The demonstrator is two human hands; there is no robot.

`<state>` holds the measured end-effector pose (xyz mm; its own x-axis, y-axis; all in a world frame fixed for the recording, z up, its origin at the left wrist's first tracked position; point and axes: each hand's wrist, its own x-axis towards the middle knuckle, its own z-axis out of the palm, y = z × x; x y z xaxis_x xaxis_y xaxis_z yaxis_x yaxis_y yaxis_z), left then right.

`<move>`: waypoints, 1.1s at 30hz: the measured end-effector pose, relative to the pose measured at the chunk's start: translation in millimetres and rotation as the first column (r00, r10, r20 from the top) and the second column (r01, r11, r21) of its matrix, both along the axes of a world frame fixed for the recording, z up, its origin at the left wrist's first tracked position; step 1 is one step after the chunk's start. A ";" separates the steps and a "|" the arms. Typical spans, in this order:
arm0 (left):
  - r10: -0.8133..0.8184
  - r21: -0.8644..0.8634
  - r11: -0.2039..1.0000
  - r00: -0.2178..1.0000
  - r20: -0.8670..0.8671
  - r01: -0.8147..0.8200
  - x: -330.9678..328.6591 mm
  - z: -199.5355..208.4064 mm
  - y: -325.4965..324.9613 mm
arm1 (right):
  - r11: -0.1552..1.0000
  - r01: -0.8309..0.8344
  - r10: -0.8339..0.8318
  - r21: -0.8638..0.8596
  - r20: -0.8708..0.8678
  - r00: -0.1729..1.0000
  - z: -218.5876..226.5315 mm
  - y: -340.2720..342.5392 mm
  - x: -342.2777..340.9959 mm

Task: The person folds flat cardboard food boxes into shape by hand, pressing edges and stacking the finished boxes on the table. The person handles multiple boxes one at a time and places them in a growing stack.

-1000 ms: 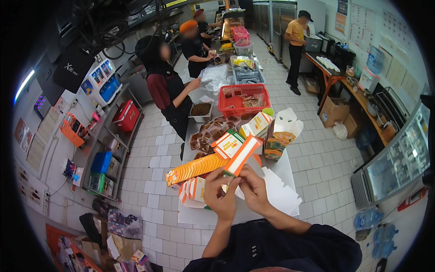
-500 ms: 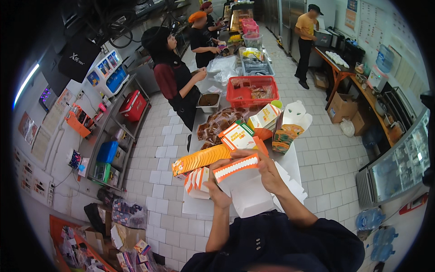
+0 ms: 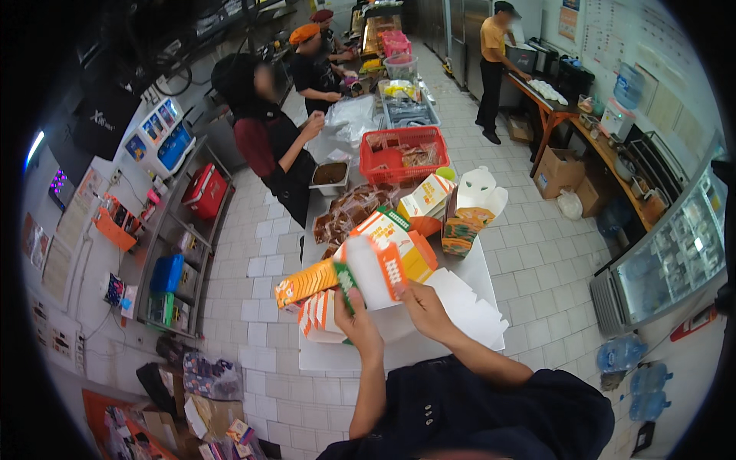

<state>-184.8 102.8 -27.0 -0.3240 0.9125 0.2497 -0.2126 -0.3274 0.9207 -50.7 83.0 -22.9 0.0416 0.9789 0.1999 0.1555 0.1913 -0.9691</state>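
We are finding the L hand (image 3: 362, 326) part-curled, thumb and fingers holding the green edge of a carton (image 3: 366, 268); the R hand (image 3: 429, 310) is pinching its orange edge, grip narrow. The carton is being held up betw. both hands, over the near end of the white table (image 3: 368, 357), white face showing. We are noting a row of nested orange-yellow cartons (image 3: 308, 284) lying just L, orange-and-white cartons (image 3: 318, 316) beside it, and flat white card blanks (image 3: 460, 314) lying R. Re labels: the held piece is showing white marks on its orange and green bands, blurred. Beyond, a yellow-and-white box (image 3: 422, 199) is bearing coloured print, too small to make out. Wall sheets (image 3: 609, 34), upper R, are showing illegible print; upper L, a black box (image 3: 101, 120) is carrying white lettering.
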 end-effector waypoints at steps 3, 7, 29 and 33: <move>-0.130 -0.087 0.988 0.991 -0.022 0.127 -12.7 -10.8 6.7 | 0.991 -0.106 0.114 0.079 -0.101 0.988 -11.9 -9.1 0.2; -0.473 -0.184 0.835 0.846 0.246 0.519 -29.8 -35.9 7.4 | 0.846 -0.517 0.452 0.131 0.340 0.825 -19.1 -14.3 26.7; -0.197 -0.323 0.939 0.952 -0.233 0.115 -156.6 -200.0 51.6 | 0.874 -0.486 0.394 0.000 0.587 0.707 -115.9 60.2 -41.7; -0.185 -0.368 0.898 0.966 0.179 0.240 -177.7 -225.8 56.9 | 0.860 -0.488 0.417 -0.147 0.753 0.509 -118.5 93.3 -87.1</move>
<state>-362.5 159.7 -252.8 -0.1171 0.9791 -0.1662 -0.3692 0.1125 0.9225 -137.8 176.2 -141.4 -0.5982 0.8012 0.0160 0.6730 0.5132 -0.5326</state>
